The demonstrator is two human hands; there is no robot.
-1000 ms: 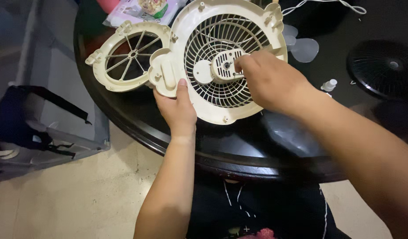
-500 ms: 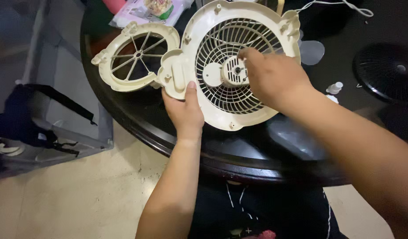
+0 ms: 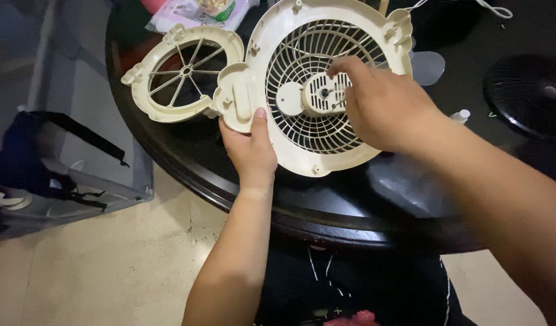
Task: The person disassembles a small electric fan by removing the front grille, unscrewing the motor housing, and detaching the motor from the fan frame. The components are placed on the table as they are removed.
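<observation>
Left hand [image 3: 249, 147] grips the cream fan housing [image 3: 290, 158] at its lower-left rim, thumb on top, over the near edge of the dark round table [image 3: 187, 160]. Right hand [image 3: 383, 105] fingers pinch the central motor hub [image 3: 323, 93]. Black grille [image 3: 528, 90] lies toward the table's far right.

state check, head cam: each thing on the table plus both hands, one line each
left hand: grip on the cream fan housing's lower left edge, thumb on top
right hand: fingers on the motor hub
cream fan housing: off its fan, tilted up from the table
motor hub: mounted at grille centre
small cream grille: lying flat
black grille: detached, lying flat
</observation>
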